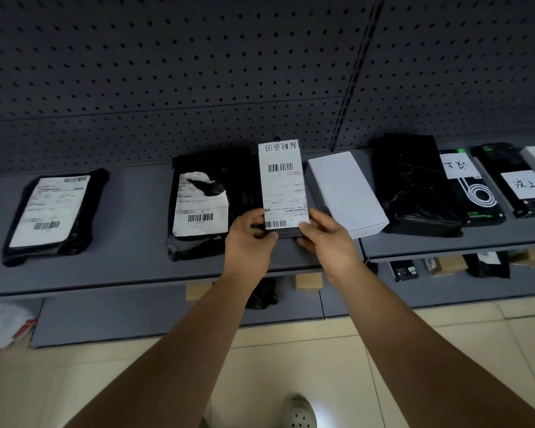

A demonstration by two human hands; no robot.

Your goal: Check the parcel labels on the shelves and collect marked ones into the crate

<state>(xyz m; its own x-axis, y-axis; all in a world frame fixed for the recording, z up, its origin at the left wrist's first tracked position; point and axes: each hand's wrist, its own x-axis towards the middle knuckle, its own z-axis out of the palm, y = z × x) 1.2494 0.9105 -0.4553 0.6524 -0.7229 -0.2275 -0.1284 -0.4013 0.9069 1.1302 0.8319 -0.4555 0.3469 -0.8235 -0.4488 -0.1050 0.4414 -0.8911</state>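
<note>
A slim dark parcel (282, 183) with a long white shipping label, barcodes and handwritten characters at its far end lies on the grey shelf (130, 251). My left hand (250, 239) grips its near left corner and my right hand (325, 239) grips its near right corner. To its left lies a black bag parcel with a torn label (200, 208), and farther left another black bag with a label (51, 211). A plain white box (348, 193) sits just to the right. No crate is in view.
Right of the white box lie a black plastic bag (414, 186) and two dark boxes with handwritten paper tags (467, 186), (519, 183). A pegboard wall (198, 72) backs the shelf. Lower shelves hold small cartons (309, 281) and bags. Tiled floor and my shoe (300, 412) below.
</note>
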